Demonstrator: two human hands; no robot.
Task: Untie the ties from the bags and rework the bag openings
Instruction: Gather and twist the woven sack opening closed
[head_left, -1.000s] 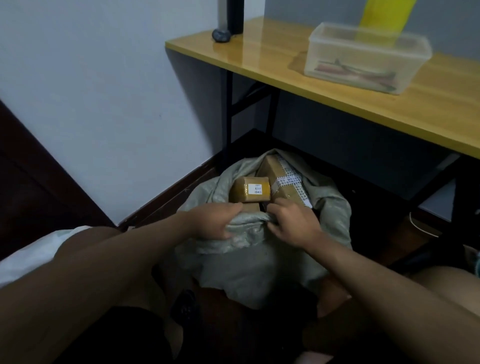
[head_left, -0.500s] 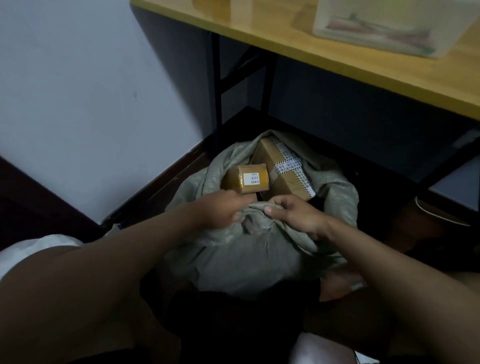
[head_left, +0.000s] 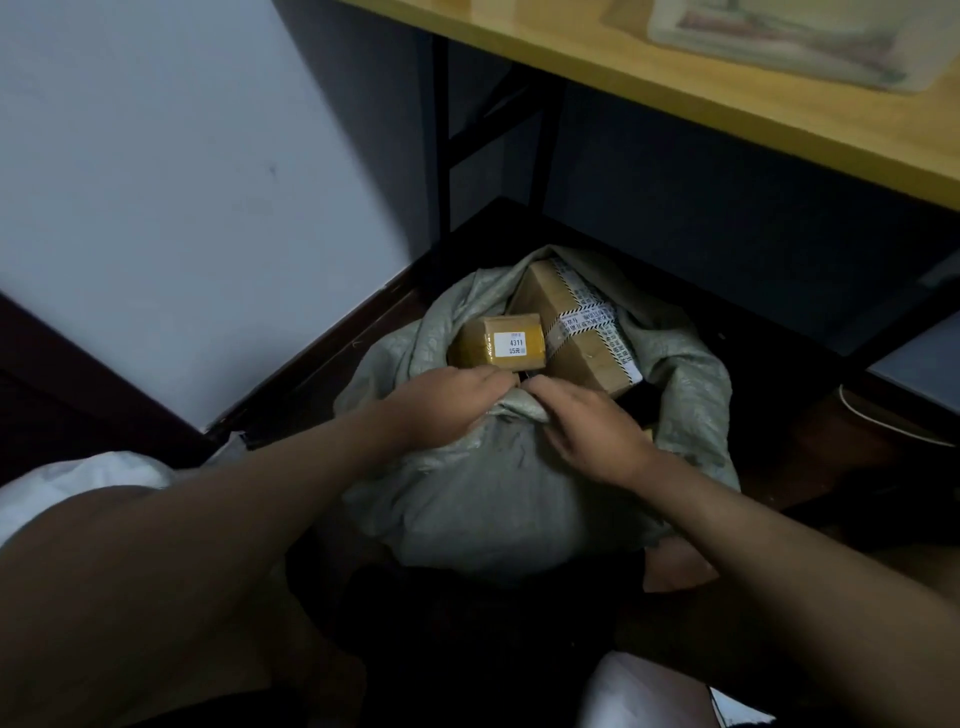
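Observation:
A grey-green woven sack (head_left: 498, 499) stands on the dark floor between my knees, its mouth open and its rim rolled down. Inside show a small taped brown parcel with a white label (head_left: 493, 343) and a larger cardboard box with printed tape (head_left: 576, 322). My left hand (head_left: 447, 405) and my right hand (head_left: 587, 421) grip the near rim of the sack side by side, fingertips almost touching at the fold. No tie is visible.
A yellow wooden table (head_left: 779, 104) on black legs (head_left: 441, 156) overhangs the sack, with a clear plastic container (head_left: 795, 36) on top. A pale wall (head_left: 182, 182) and dark skirting lie to the left. White fabric (head_left: 78, 483) sits at my left knee.
The view has tilted down and closer to the sack. My hands have drawn together on the near rim, folding it further down over the front.

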